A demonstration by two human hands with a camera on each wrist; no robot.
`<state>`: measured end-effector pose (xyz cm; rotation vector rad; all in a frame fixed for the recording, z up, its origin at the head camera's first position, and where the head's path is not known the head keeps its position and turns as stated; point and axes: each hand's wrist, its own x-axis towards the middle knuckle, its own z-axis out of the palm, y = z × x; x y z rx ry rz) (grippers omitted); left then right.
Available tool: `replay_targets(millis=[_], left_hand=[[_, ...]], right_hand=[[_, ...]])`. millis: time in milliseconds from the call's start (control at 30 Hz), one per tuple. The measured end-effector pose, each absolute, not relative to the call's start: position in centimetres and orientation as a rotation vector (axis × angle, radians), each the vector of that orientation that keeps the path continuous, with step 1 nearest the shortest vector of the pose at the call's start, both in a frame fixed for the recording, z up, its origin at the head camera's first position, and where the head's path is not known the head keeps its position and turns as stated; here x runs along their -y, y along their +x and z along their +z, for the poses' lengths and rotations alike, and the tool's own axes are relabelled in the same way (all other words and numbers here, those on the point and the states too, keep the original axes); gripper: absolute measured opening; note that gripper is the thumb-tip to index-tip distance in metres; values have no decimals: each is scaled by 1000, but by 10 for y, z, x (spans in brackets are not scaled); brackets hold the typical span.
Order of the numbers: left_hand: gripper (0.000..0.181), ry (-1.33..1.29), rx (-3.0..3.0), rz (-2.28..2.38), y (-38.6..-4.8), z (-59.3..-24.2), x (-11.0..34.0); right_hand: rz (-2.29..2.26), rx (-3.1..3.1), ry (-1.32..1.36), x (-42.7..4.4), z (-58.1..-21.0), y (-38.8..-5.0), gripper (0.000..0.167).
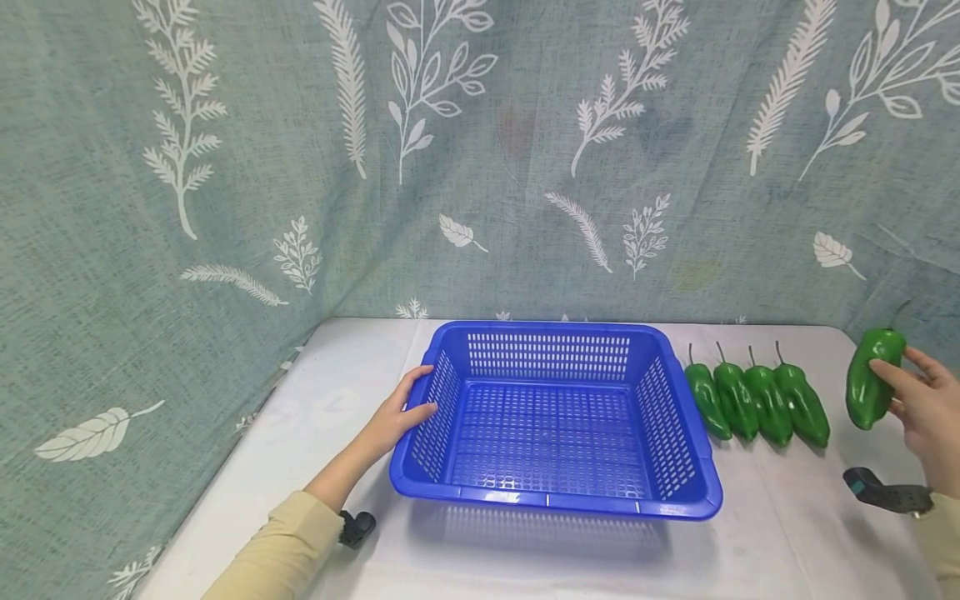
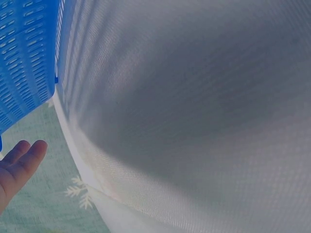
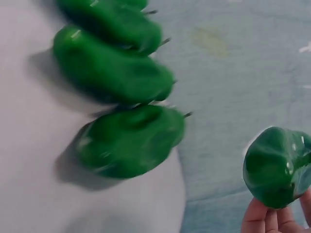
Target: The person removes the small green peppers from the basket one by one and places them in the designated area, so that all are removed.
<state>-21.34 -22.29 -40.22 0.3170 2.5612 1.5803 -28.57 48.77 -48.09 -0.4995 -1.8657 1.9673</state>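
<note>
A blue plastic basket [image 1: 555, 500] with slotted walls stands on the white-covered table. At its left side my left hand [image 1: 401, 408] holds the rim, thumb over the edge; the left wrist view catches its fingers [image 2: 26, 162] outside the basket wall [image 2: 29, 58]. Over the table's right end, my right hand [image 1: 926, 396] grips a green pepper [image 1: 866, 392] between thumb and fingers, its stem pointing up. Seen end-on, that green pepper [image 3: 269, 167] sits above the fingertips in the right wrist view. Several more green peppers [image 1: 767, 404] lie in a row right of the basket.
The white tabletop [image 1: 765, 533] ends at a green leaf-patterned cloth [image 1: 510, 250] behind and to the left. Dark wrist-camera mounts sit below the left hand [image 1: 358, 528] and the right hand [image 1: 885, 492].
</note>
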Motion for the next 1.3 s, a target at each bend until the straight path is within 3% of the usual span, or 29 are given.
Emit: replay_targets(millis=[300, 500, 1300], left_hand=[[59, 306, -2558, 1581, -214, -402, 223], [60, 310, -2556, 1582, -211, -398, 221], [60, 290, -2553, 1582, -213, -402, 222]], right_hand=[[1792, 2161, -748, -448, -453, -257, 81], [1647, 2409, -768, -427, -442, -243, 79], [1582, 2660, -843, -424, -455, -257, 76]])
